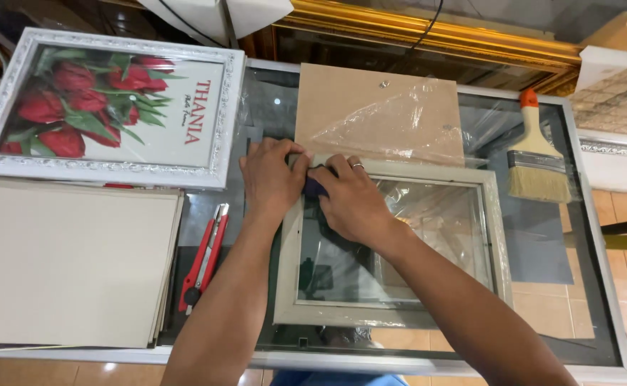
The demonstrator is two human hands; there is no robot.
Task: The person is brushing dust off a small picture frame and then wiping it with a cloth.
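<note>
A pale grey picture frame [392, 243] with a glass pane is laid flat on the glass tabletop [585, 214], near its front edge and a little right of the middle. Both hands are pressed together at the frame's far left corner. The left hand [270, 179] is laid palm down over the corner itself, fingers curled. The right hand [353, 204], with a ring on one finger, is closed over something small and dark blue [316, 187]. By the look of it, that corner is being wiped or worked, though this is only a judgement.

For the next move, the frame would have to be kept steady under the left hand, and pressure on the glass kept light.

What the blue thing is cannot be told; it is almost wholly covered by the fingers. The frame's corner is hidden as well. A brown backing board [378, 107] with crumpled clear film lies beyond the frame. A paintbrush [539, 161] rests toward the right edge, a red cutter [203, 261] to the left, beside a stack of beige boards [63, 261]. A white-framed picture of red tulips [110, 107] lies at the far left corner.
</note>
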